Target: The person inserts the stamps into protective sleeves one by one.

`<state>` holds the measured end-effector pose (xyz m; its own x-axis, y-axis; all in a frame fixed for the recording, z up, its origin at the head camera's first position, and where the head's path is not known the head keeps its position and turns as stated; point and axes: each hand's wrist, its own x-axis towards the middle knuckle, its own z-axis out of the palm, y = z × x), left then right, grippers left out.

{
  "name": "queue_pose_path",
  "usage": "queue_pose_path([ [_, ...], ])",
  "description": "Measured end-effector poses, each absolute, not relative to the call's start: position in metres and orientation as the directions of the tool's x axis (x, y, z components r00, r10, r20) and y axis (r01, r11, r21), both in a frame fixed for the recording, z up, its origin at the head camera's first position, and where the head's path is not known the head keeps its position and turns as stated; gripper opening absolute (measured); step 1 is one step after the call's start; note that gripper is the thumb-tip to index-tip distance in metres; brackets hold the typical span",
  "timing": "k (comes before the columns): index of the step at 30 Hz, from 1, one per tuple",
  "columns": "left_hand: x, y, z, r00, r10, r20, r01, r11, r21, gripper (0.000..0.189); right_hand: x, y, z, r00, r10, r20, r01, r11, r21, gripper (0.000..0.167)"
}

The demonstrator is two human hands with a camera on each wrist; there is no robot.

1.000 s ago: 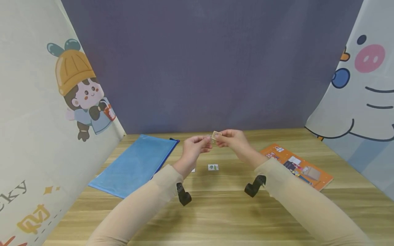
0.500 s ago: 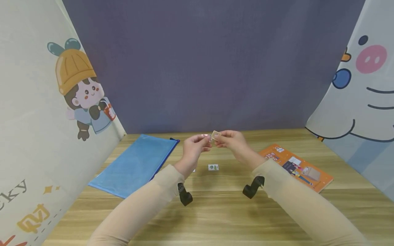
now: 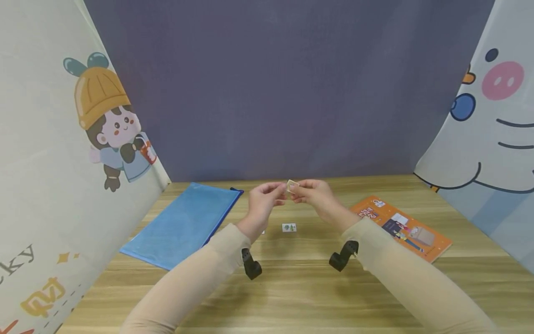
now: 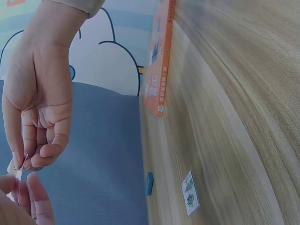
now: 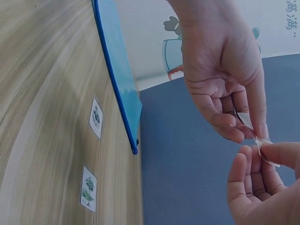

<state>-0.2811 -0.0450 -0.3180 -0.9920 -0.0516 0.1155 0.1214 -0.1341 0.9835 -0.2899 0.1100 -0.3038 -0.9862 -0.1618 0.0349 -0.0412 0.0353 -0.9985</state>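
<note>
My left hand (image 3: 263, 199) and right hand (image 3: 314, 192) meet above the table, fingertips close together. The right thumb and fingers pinch a small pale square piece with a tan border (image 3: 292, 186). In the right wrist view, the left thumb and finger pinch the near end of this thin piece, and a white flap (image 5: 244, 119) shows between the left fingers. Below the hands lies a small picture card (image 3: 289, 228) with green plants. A second card (image 5: 95, 118) is mostly hidden by my left wrist in the head view.
A blue zip pouch (image 3: 183, 222) lies on the left of the wooden table (image 3: 292, 297). On the right lies an orange book (image 3: 404, 227), partly behind my right forearm. A small blue block (image 4: 149, 183) stands farther back. A dark curtain (image 3: 283, 93) hangs behind.
The square piece has tilted and dropped slightly between the fingertips, and the right hand has come down a little. My left hand stays nearly in place; the table items have not moved.
</note>
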Motion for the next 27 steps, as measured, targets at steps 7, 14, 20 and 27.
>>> queue_pose_path([
  [7, -0.2808, -0.0443, -0.3182, -0.991, -0.043, 0.124, 0.129, -0.142, 0.981, 0.025, -0.2903, 0.1125, -0.3036, -0.983, -0.178, 0.040, -0.049, 0.043, -0.998, 0.024],
  [14, -0.2816, -0.0435, -0.3188, -0.992, -0.031, 0.121, 0.124, -0.144, 0.982, 0.025, -0.2899, 0.1146, -0.3037, -0.982, -0.182, 0.042, -0.055, 0.064, -0.996, 0.026],
  [20, -0.2811, -0.0425, -0.3192, -0.993, -0.033, 0.117, 0.121, -0.141, 0.983, 0.029, -0.2887, 0.1144, -0.3039, -0.983, -0.176, 0.047, -0.062, 0.078, -0.995, 0.024],
  [27, -0.2796, -0.0412, -0.3179, -0.991, -0.035, 0.131, 0.135, -0.141, 0.981, 0.025, -0.2879, 0.1142, -0.3049, -0.987, -0.153, 0.057, -0.069, 0.073, -0.995, 0.025],
])
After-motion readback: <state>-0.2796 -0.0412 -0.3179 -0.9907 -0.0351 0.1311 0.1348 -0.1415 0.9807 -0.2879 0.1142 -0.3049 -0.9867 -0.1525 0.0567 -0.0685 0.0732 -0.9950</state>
